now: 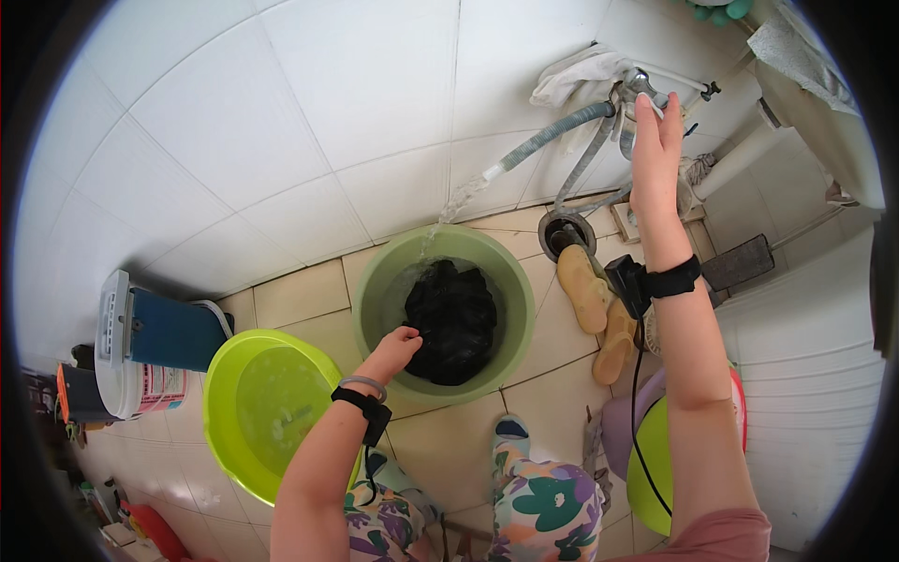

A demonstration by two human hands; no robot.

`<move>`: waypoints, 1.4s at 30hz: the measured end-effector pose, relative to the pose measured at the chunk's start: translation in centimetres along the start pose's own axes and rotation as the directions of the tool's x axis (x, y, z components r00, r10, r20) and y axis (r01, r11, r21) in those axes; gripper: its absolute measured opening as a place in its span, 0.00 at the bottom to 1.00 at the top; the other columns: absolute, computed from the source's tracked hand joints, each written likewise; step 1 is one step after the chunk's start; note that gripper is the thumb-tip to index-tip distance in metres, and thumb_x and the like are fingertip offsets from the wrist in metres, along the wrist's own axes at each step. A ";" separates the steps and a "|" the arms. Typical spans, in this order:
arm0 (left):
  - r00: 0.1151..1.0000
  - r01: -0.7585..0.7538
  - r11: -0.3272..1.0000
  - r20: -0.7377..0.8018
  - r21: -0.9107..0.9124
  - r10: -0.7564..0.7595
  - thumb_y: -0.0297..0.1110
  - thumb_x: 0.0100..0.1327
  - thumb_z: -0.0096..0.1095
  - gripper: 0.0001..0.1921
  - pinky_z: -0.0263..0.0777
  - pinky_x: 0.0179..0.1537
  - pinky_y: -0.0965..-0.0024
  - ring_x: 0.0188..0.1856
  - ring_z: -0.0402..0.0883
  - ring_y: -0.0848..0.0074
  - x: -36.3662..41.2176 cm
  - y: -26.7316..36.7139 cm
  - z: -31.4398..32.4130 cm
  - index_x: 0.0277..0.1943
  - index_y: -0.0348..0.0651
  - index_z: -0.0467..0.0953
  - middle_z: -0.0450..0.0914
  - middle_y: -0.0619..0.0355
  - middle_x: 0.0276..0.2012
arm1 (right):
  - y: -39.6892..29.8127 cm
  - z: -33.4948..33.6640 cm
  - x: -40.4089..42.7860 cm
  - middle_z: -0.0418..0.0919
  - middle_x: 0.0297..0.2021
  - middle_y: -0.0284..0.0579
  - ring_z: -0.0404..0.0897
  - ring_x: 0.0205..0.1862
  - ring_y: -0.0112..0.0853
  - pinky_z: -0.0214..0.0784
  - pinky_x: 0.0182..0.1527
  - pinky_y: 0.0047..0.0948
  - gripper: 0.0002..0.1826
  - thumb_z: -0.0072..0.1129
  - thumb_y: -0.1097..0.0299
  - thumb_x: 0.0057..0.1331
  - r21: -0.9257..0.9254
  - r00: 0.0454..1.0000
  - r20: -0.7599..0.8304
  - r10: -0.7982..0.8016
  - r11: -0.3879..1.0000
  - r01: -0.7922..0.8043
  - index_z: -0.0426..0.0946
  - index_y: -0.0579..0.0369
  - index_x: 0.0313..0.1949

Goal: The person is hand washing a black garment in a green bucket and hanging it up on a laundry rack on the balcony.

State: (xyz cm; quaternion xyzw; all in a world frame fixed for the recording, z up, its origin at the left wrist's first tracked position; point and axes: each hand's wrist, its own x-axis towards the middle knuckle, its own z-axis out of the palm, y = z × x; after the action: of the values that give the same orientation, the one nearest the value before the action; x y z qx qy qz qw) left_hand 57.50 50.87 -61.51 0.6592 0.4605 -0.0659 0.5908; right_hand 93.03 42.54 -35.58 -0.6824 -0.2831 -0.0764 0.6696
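A green round basin (pixel 520 316) stands on the floor before me, with wet black cloth (pixel 449 316) lying in water inside it. My left hand (pixel 395 351) reaches over the basin's near left rim, its curled fingertips at the cloth's left edge; whether they pinch the fabric is not plain. Up at the wall, my right hand (pixel 657 151) has the handle of a chrome tap (pixel 638 81) between thumb and fingers. From a grey corrugated hose (pixel 555 133) with a white end, water (pixel 460 200) pours into the basin's far side.
A lime-green tub (pixel 270 393) holding cloudy water sits at the left. Behind it are a blue container (pixel 175 330) and a white bucket (pixel 119 386). Tan clogs (pixel 583 288) lie beside a floor drain (pixel 565 232). More basins (pixel 650 471) stand at the right.
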 end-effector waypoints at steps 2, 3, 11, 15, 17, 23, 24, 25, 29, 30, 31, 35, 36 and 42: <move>1.000 -0.016 0.999 -0.019 0.029 0.017 0.39 0.63 0.56 0.20 0.67 0.47 0.72 0.44 0.74 0.74 0.1 -0.1 -0.3 0.53 0.36 0.72 0.78 0.56 0.42 | 0.7 -1.3 -0.7 0.57 0.64 0.50 0.58 0.63 0.32 0.47 0.64 0.29 0.34 0.49 0.57 0.69 -0.010 0.999 0.002 -0.050 0.999 0.050 0.51 0.62 0.67; 0.999 -0.032 1.000 -0.042 -0.001 0.031 0.38 0.63 0.56 0.19 0.67 0.48 0.72 0.46 0.74 0.73 -0.1 0.3 -0.5 0.53 0.35 0.72 0.78 0.55 0.43 | 1.1 -1.8 -1.4 0.57 0.64 0.49 0.58 0.63 0.32 0.47 0.64 0.30 0.32 0.49 0.58 0.69 -0.018 0.994 0.002 -0.105 0.994 0.105 0.52 0.61 0.67; 0.984 -0.088 0.996 -0.159 -0.015 0.085 0.37 0.62 0.57 0.18 0.68 0.47 0.72 0.46 0.76 0.74 1.0 0.0 -2.1 0.52 0.35 0.72 0.79 0.53 0.43 | 12.6 -4.1 -16.3 0.60 0.59 0.57 0.62 0.60 0.48 0.54 0.62 0.38 0.16 0.49 0.68 0.66 -0.349 0.911 0.398 0.108 0.936 0.042 0.67 0.58 0.53; 0.973 -0.109 0.994 -0.203 0.018 0.111 0.37 0.63 0.57 0.19 0.69 0.47 0.70 0.45 0.76 0.71 1.4 0.4 -3.1 0.53 0.37 0.72 0.79 0.52 0.43 | 19.2 -6.2 -23.1 0.59 0.59 0.61 0.59 0.62 0.53 0.52 0.63 0.40 0.27 0.53 0.64 0.64 -0.528 0.815 0.460 0.353 0.847 -0.069 0.60 0.65 0.59; 0.934 -0.129 0.972 -0.305 0.198 0.186 0.38 0.61 0.56 0.19 0.69 0.52 0.62 0.51 0.75 0.56 1.0 0.2 -4.5 0.52 0.36 0.72 0.77 0.44 0.47 | 19.8 -6.2 -25.7 0.59 0.60 0.63 0.59 0.62 0.53 0.53 0.63 0.40 0.32 0.54 0.63 0.63 -0.587 0.745 0.484 0.458 0.802 -0.111 0.55 0.67 0.61; 0.897 0.142 0.814 -0.421 0.564 0.136 0.39 0.59 0.56 0.23 0.67 0.54 0.55 0.54 0.72 0.50 0.2 -1.1 -6.3 0.55 0.36 0.67 0.73 0.40 0.51 | 21.5 -7.0 -28.3 0.67 0.55 0.69 0.70 0.55 0.53 0.63 0.57 0.40 0.42 0.54 0.62 0.62 -0.631 0.487 0.554 0.675 0.722 -0.284 0.41 0.70 0.66; 0.921 0.189 0.794 -0.385 0.578 0.061 0.39 0.59 0.56 0.24 0.67 0.53 0.54 0.54 0.72 0.50 0.1 -1.3 -6.5 0.55 0.36 0.66 0.74 0.39 0.50 | 21.4 -7.0 -28.5 0.69 0.53 0.70 0.73 0.53 0.54 0.65 0.54 0.40 0.41 0.53 0.63 0.62 -0.649 0.462 0.552 0.694 0.706 -0.285 0.41 0.68 0.67; 0.922 0.190 0.793 -0.383 0.579 0.059 0.39 0.59 0.56 0.24 0.67 0.53 0.54 0.54 0.72 0.50 -0.1 -1.4 -6.7 0.55 0.36 0.66 0.74 0.39 0.50 | 21.4 -7.0 -28.6 0.69 0.53 0.70 0.73 0.53 0.54 0.65 0.54 0.40 0.41 0.53 0.63 0.62 -0.649 0.460 0.552 0.696 0.704 -0.286 0.41 0.68 0.67; 0.955 0.201 0.835 -0.293 0.512 -0.051 0.39 0.59 0.56 0.23 0.69 0.52 0.54 0.51 0.74 0.47 -0.1 -1.9 -6.2 0.53 0.33 0.65 0.76 0.36 0.48 | 21.8 -7.3 -28.5 0.73 0.48 0.69 0.75 0.48 0.54 0.67 0.49 0.41 0.39 0.50 0.65 0.64 -0.641 0.444 0.558 0.701 0.704 -0.307 0.39 0.61 0.68; 0.958 0.178 0.844 -0.286 0.506 -0.031 0.38 0.59 0.56 0.23 0.69 0.51 0.54 0.50 0.75 0.46 -0.1 -2.0 -6.1 0.53 0.32 0.64 0.76 0.35 0.47 | 21.9 -7.3 -28.5 0.74 0.47 0.67 0.77 0.45 0.52 0.69 0.46 0.40 0.38 0.49 0.66 0.64 -0.653 0.416 0.549 0.725 0.683 -0.329 0.40 0.58 0.68; 0.957 0.183 0.843 -0.288 0.506 -0.036 0.38 0.59 0.56 0.23 0.69 0.51 0.54 0.50 0.75 0.46 -0.2 -2.2 -6.2 0.53 0.32 0.64 0.76 0.35 0.47 | 20.7 -6.8 -28.1 0.74 0.47 0.67 0.77 0.45 0.52 0.69 0.46 0.40 0.38 0.49 0.66 0.64 -0.652 0.411 0.551 0.726 0.682 -0.331 0.40 0.58 0.68; 0.967 0.178 0.825 -0.251 0.536 -0.045 0.37 0.58 0.57 0.29 0.70 0.51 0.54 0.49 0.75 0.46 -0.1 -2.2 -5.7 0.57 0.29 0.58 0.76 0.34 0.46 | 18.9 -6.3 -27.6 0.77 0.36 0.59 0.78 0.29 0.43 0.70 0.32 0.37 0.37 0.49 0.68 0.64 -0.628 0.331 0.504 0.798 0.601 -0.494 0.40 0.53 0.68; 0.968 0.184 0.815 -0.246 0.550 -0.052 0.36 0.58 0.58 0.32 0.70 0.50 0.54 0.49 0.76 0.46 0.0 -2.2 -5.5 0.60 0.27 0.55 0.76 0.34 0.46 | 18.9 -6.2 -27.6 0.77 0.32 0.57 0.77 0.24 0.40 0.69 0.28 0.36 0.37 0.48 0.69 0.65 -0.617 0.346 0.503 0.792 0.609 -0.499 0.40 0.52 0.68; 0.962 0.231 0.770 -0.255 0.595 -0.092 0.36 0.56 0.59 0.43 0.72 0.48 0.58 0.47 0.78 0.51 -0.1 -1.9 -4.2 0.65 0.19 0.41 0.78 0.36 0.45 | 18.4 -6.0 -27.2 0.77 0.31 0.58 0.77 0.25 0.41 0.69 0.29 0.36 0.37 0.46 0.70 0.62 -0.658 0.333 0.475 0.814 0.580 -0.479 0.41 0.54 0.68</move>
State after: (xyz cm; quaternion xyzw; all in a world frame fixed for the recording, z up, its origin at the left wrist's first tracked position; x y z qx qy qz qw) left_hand 54.24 54.09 -61.54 0.7771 0.5286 -0.1937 0.2813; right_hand 81.17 30.11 -64.22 -0.8239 -0.2014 0.4333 0.3048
